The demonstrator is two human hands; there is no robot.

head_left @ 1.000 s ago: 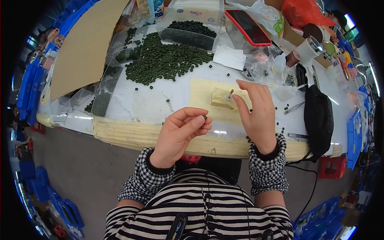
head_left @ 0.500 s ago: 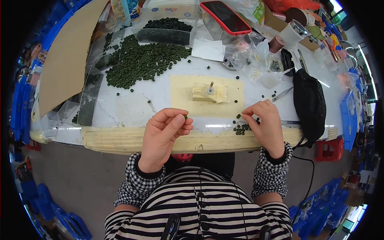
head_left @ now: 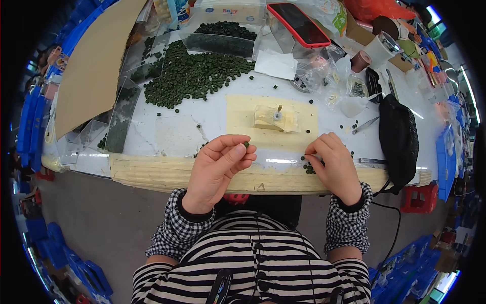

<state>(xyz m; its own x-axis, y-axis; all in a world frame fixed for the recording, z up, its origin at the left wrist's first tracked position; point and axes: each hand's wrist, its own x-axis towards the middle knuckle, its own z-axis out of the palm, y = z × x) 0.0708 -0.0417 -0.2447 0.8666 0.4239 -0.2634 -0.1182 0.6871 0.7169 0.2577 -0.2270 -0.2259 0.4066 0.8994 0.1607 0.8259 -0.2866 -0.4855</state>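
Between the thumb and fingertips of my left hand (head_left: 217,169) is one small dark green bead-like piece (head_left: 246,144), held just above the table's near edge. My right hand (head_left: 335,167) is closed in a pinch low over a few loose dark green pieces (head_left: 308,168) near the padded edge; anything between its fingertips is too small to make out. Beyond both hands, a small block wrapped in yellowish tape (head_left: 263,119) with a short upright metal pin (head_left: 279,108) sits on a pale yellow sheet (head_left: 238,134).
A big heap of similar green pieces (head_left: 177,76) spreads at the far left beside a clear tray (head_left: 223,49) and a cardboard sheet (head_left: 96,66). A red-cased phone (head_left: 298,24), plastic bags, a thread spool (head_left: 360,61), tweezers (head_left: 365,125) and a black mesh pouch (head_left: 397,144) lie toward the right.
The view has shifted slightly, so the table's things appear farther right. My left hand keeps its pinch on the green piece; my right hand stays pinched beside the loose pieces.
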